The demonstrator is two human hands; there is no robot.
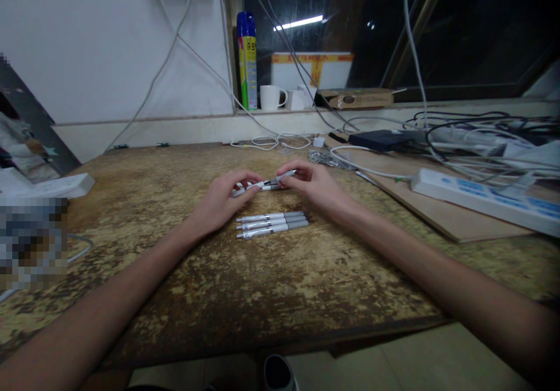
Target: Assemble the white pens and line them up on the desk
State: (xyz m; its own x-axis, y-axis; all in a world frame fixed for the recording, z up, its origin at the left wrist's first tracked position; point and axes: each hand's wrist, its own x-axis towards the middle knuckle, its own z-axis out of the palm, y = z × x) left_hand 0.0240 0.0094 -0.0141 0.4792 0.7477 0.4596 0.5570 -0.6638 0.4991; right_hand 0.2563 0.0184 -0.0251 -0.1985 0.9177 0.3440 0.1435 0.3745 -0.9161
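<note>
My left hand (225, 199) is closed on the white barrel of a pen (240, 192), thumb and fingers pinching it. My right hand (312, 184) pinches a grey pen piece (287, 175) at the other end, with a thin dark part between the two hands. Whether the two parts are joined, I cannot make out. Just below, part of another white and grey pen (273, 188) seems to show between the fingertips. Nearer to me, three white and grey pens (272, 225) lie side by side on the worn wooden table (262, 286).
To the right lie a white power strip (481, 195), a brown board (437, 210), a dark flat box (380, 140) and tangled cables (472, 128). A spray can (247, 64) and white mug (271, 97) stand on the windowsill. Another white strip (74, 185) sits at left.
</note>
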